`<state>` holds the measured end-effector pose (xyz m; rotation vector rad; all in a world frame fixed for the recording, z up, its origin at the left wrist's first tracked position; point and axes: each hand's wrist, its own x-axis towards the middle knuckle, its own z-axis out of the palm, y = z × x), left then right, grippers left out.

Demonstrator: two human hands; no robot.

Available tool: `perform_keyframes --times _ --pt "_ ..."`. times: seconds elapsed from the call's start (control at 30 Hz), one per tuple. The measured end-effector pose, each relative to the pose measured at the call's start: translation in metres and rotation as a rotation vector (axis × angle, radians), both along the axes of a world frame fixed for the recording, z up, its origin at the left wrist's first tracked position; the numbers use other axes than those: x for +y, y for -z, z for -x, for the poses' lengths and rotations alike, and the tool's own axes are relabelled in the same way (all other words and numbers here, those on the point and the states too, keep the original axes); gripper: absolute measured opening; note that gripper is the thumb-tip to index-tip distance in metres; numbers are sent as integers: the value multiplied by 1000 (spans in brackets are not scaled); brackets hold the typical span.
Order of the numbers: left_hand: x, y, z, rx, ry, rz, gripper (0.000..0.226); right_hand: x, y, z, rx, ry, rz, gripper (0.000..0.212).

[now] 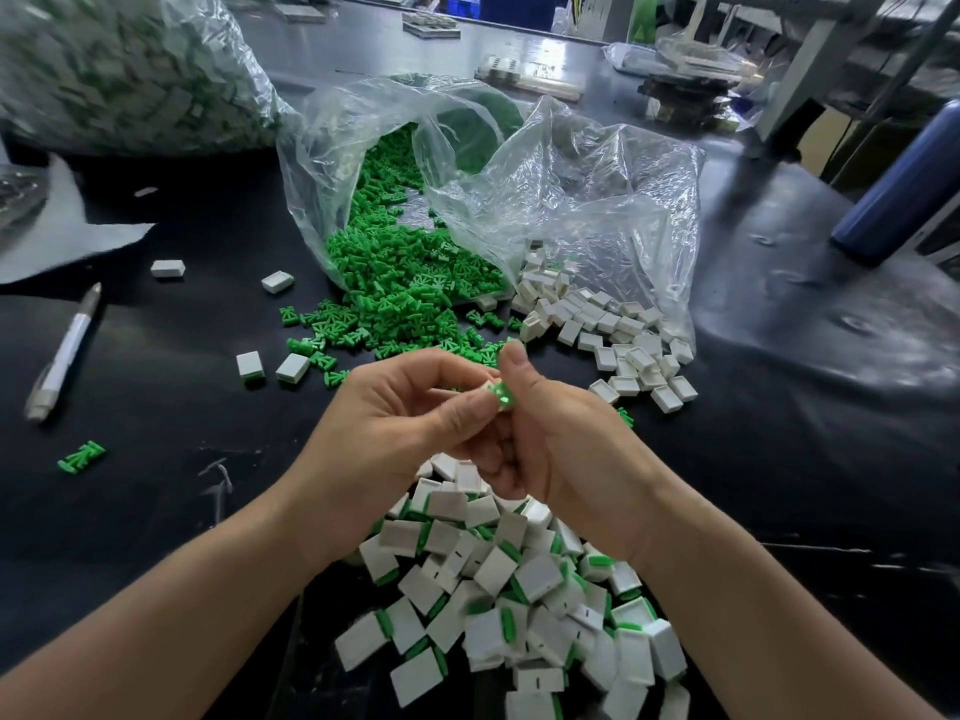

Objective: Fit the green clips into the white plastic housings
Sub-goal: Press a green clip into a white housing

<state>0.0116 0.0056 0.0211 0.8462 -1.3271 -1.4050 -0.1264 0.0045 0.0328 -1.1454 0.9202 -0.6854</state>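
Both hands meet above the black table at the middle of the head view. My left hand (400, 418) and my right hand (550, 433) together pinch one small white housing with a green clip (500, 396) in it. Loose green clips (405, 283) spill from an open clear bag. Empty white housings (613, 335) lie in a heap to the right of them, by a second clear bag. Below my hands sits a pile of white housings with green clips fitted (519, 589).
A white pen (65, 353) lies at the left. A single green clip (81, 456) and a few stray housings (275, 367) lie on the black table (171, 511). A big full bag (130, 70) stands at the back left, a blue bottle (904, 189) at the right.
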Motion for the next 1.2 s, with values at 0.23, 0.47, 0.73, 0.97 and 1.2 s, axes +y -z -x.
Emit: perform_keyframes --times 0.23,0.47,0.73,0.97,1.2 --pt "-1 -1 -2 47 51 -39 18 -2 0 3 36 -28 42 50" --pt "0 -1 -4 -4 14 -44 23 -1 0 3 94 -71 61 56" --pt "1 -2 -2 36 79 -34 17 3 2 -1 193 34 176 46" --pt "1 -1 0 42 26 -69 16 1 10 -5 313 57 279 64" --pt "2 -2 1 42 12 -89 17 1 12 -7 384 93 316 52"
